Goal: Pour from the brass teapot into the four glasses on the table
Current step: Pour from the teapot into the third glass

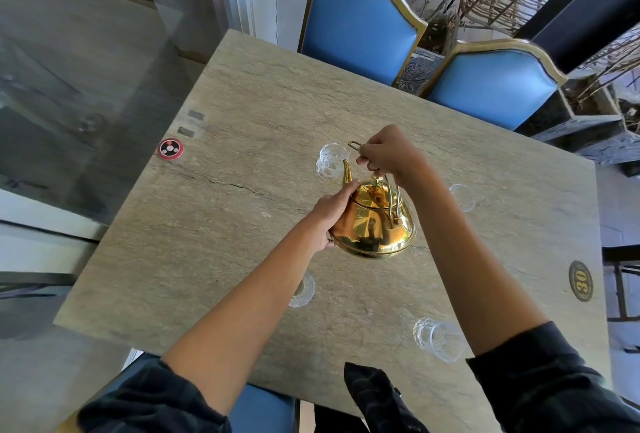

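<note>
A shiny brass teapot (372,224) hangs above the stone table (242,224), tilted forward. Its spout reaches over the rim of the far glass (330,160). My right hand (386,153) grips the teapot's wire handle from above. My left hand (334,212) is pressed against the pot's left side and lid. A second glass (462,197) stands to the right, partly behind my right forearm. A third glass (303,290) is half hidden under my left forearm. The near right holds a fourth glass (438,339). I cannot see any liquid.
Two blue chairs (360,23) (491,86) stand along the table's far side. A red round call button (169,149) sits near the left edge. A round "30" number plate (581,280) lies near the right edge. A glass partition runs along the left.
</note>
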The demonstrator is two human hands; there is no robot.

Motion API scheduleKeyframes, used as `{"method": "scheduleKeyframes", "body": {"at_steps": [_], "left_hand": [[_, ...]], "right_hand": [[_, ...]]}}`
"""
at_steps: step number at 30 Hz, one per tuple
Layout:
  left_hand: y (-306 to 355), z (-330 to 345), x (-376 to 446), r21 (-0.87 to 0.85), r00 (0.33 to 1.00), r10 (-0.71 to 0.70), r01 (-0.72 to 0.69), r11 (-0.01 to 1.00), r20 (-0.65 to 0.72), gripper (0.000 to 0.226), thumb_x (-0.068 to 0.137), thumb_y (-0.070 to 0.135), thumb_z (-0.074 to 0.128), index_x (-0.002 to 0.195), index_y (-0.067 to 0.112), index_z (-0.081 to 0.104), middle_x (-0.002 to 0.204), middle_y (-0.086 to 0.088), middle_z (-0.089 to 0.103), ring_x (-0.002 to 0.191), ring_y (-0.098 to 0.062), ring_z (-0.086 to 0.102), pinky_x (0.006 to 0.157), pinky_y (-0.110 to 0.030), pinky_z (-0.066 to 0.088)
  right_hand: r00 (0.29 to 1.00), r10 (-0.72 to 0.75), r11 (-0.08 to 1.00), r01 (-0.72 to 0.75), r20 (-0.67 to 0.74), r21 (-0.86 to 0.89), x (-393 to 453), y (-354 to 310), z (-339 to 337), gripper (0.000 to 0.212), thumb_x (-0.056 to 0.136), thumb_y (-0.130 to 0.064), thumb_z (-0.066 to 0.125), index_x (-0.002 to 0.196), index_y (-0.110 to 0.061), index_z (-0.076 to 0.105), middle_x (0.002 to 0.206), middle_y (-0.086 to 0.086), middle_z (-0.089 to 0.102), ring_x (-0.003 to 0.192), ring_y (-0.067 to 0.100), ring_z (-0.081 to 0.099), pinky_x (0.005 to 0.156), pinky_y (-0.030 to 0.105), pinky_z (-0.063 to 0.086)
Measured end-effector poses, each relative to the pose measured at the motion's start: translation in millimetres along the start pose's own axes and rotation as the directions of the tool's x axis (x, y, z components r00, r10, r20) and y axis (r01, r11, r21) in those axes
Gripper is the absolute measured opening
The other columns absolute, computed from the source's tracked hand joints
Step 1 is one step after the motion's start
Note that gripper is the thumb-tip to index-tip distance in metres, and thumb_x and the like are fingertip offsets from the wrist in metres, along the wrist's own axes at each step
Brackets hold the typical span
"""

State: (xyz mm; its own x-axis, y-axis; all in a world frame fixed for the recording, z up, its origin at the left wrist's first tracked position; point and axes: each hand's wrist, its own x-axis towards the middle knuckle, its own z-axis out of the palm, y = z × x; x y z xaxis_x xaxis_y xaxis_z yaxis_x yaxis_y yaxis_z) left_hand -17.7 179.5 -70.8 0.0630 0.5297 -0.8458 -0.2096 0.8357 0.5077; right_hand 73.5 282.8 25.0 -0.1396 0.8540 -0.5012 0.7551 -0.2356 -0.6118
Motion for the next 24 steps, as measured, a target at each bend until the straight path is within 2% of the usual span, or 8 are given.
{"method": "scheduleKeyframes", "body": {"at_steps": [2, 4, 7, 9, 12, 17, 21, 24], "left_hand": [[0.9, -0.3, -2.0, 0.000, 1.000, 0.003, -0.003, 1.000, -0.003, 0.080, 0.083, 0.080, 0.060, 0.132, 0.016, 0.059, 0.104, -0.007, 0.068, 0.088, -0.024, 0.063, 0.066, -0.036, 0.047], [1.3, -1.0, -2.5, 0.009, 1.000, 0.004, -0.004, 1.000, -0.011, 0.078, 0.084, 0.079, 0.059, 0.131, 0.017, 0.059, 0.098, -0.005, 0.066, 0.084, -0.022, 0.061, 0.062, -0.035, 0.044], [0.7, -1.1, -2.0, 0.009, 1.000, 0.001, -0.001, 1.000, -0.006, 0.080, 0.085, 0.079, 0.059, 0.134, 0.016, 0.059, 0.100, -0.006, 0.067, 0.086, -0.023, 0.062, 0.065, -0.036, 0.045], [-0.5, -1.4, 0.1, 0.008, 1.000, -0.005, 0.005, 1.000, -0.007, 0.083, 0.083, 0.080, 0.060, 0.136, 0.017, 0.058, 0.110, -0.008, 0.068, 0.092, -0.026, 0.063, 0.070, -0.039, 0.046], [-1.8, -2.9, 2.5, 0.006, 1.000, -0.001, 0.001, 1.000, -0.005, 0.086, 0.082, 0.081, 0.060, 0.139, 0.017, 0.058, 0.117, -0.010, 0.068, 0.088, -0.024, 0.062, 0.065, -0.036, 0.046], [-3.0, -4.1, 4.4, 0.009, 1.000, -0.009, 0.009, 1.000, -0.012, 0.083, 0.084, 0.080, 0.059, 0.137, 0.016, 0.059, 0.101, -0.006, 0.069, 0.085, -0.023, 0.062, 0.063, -0.035, 0.045], [-3.5, -5.7, 5.5, 0.021, 1.000, -0.005, 0.005, 1.000, -0.009, 0.084, 0.083, 0.081, 0.059, 0.138, 0.017, 0.059, 0.110, -0.008, 0.069, 0.085, -0.022, 0.062, 0.062, -0.035, 0.045], [-3.7, -9.3, 9.7, 0.030, 1.000, 0.012, -0.011, 0.999, -0.007, 0.081, 0.084, 0.080, 0.059, 0.136, 0.017, 0.060, 0.107, -0.008, 0.071, 0.085, -0.022, 0.065, 0.061, -0.034, 0.047]], "right_hand": [[1.000, 0.002, 1.000, -0.002, 0.000, 0.001, 0.3, 0.6, 0.7, 0.020, 0.090, 0.002, 0.054, 0.084, 0.011, 0.071, 0.086, 0.025, 0.073, 0.062, 0.024, 0.054, 0.052, 0.030, 0.046], [1.000, 0.004, 1.000, -0.004, 0.000, -0.004, 0.9, 0.7, 1.2, 0.021, 0.090, 0.003, 0.054, 0.085, 0.012, 0.072, 0.084, 0.024, 0.073, 0.061, 0.023, 0.054, 0.051, 0.030, 0.046], [1.000, 0.003, 1.000, -0.003, -0.006, -0.019, 1.5, 0.8, 1.6, 0.022, 0.090, 0.002, 0.054, 0.086, 0.011, 0.073, 0.079, 0.020, 0.071, 0.058, 0.021, 0.054, 0.052, 0.030, 0.047], [1.000, 0.003, 1.000, -0.003, -0.009, -0.030, 2.3, 1.4, 2.3, 0.022, 0.090, 0.001, 0.054, 0.086, 0.011, 0.074, 0.077, 0.019, 0.070, 0.058, 0.022, 0.055, 0.055, 0.032, 0.048], [1.000, 0.015, 1.000, -0.015, -0.002, -0.025, 4.5, 2.6, 4.3, 0.022, 0.090, 0.001, 0.055, 0.085, 0.010, 0.074, 0.078, 0.019, 0.071, 0.059, 0.022, 0.056, 0.058, 0.033, 0.049], [1.000, 0.027, 0.999, -0.027, 0.008, -0.017, 8.1, 4.1, 7.3, 0.021, 0.090, 0.002, 0.054, 0.084, 0.010, 0.073, 0.076, 0.017, 0.070, 0.058, 0.022, 0.055, 0.054, 0.031, 0.048], [0.999, 0.033, 0.999, -0.033, 0.005, -0.016, 10.5, 5.7, 9.0, 0.021, 0.090, 0.001, 0.054, 0.084, 0.009, 0.073, 0.070, 0.014, 0.068, 0.054, 0.020, 0.053, 0.053, 0.030, 0.048], [0.999, 0.020, 0.999, -0.021, -0.027, -0.031, 11.9, 10.8, 12.8, 0.022, 0.090, -0.002, 0.055, 0.082, 0.006, 0.075, 0.078, 0.022, 0.074, 0.057, 0.022, 0.057, 0.060, 0.035, 0.051]]}}
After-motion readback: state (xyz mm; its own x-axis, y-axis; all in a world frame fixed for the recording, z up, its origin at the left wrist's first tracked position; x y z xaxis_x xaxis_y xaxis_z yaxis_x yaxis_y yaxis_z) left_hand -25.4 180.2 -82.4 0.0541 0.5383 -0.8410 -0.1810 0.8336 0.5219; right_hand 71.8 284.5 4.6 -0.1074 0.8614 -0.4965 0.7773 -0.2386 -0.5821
